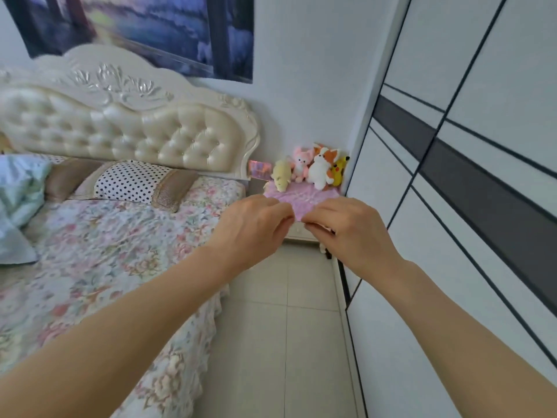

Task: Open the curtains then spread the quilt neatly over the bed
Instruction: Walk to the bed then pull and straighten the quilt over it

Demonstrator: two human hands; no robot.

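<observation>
1. Best to let go of the pink cloth (297,203) and turn toward the crumpled quilt (18,203) at 9 o'clock on the bed (114,254)
2. Curtains out of view
3. Left hand (256,227) and right hand (351,229) fingertip to fingertip, each grip narrow, seemingly pinching the cloth's near edge

— Walls and floor?
— White wall (301,70) behind a cream tufted headboard (126,131); a large dark-framed picture (144,28) hangs above it. Pale floor tiles (286,342), evenly daylit.
— Furniture?
— Wardrobe (467,176) along the right, white panels with grey bands and black lines. In the corner, a nightstand (301,232) under a pink cover (301,196), with plush toys (313,168) on top.
</observation>
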